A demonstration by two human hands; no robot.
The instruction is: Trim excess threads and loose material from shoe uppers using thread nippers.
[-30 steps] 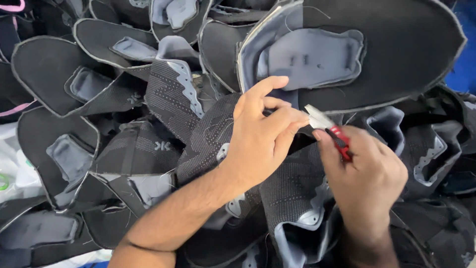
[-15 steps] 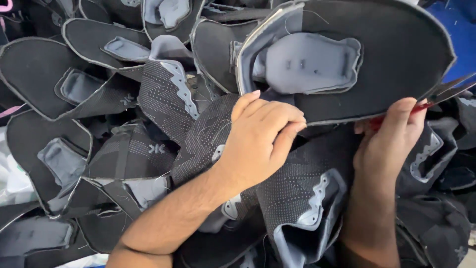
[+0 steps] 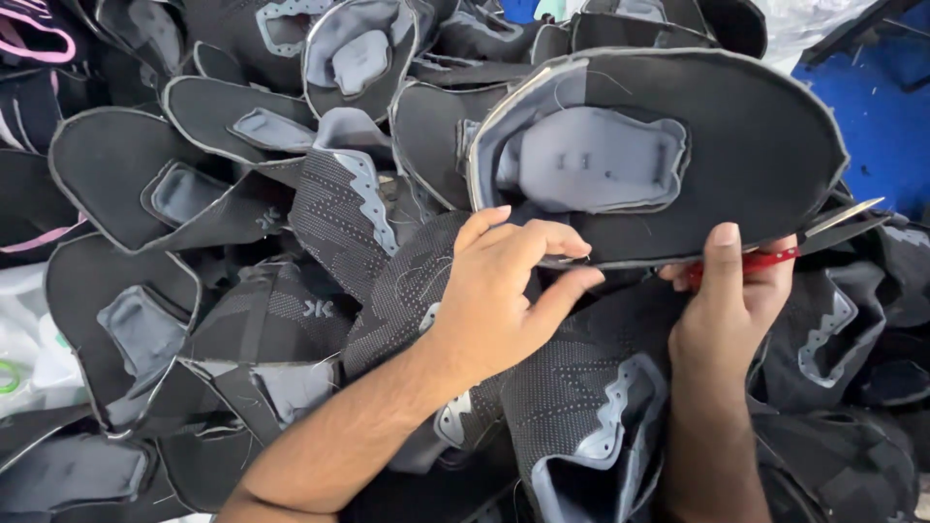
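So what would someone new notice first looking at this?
Probably the big black shoe upper with a grey lining patch, held up at top right by its lower edge. The left hand pinches that edge, while the right hand grips it along with red-handled thread snips. All around lies a heap of black knit uppers.

Both hands point(image 3: 504, 291) grip a black shoe upper point(image 3: 756, 145).
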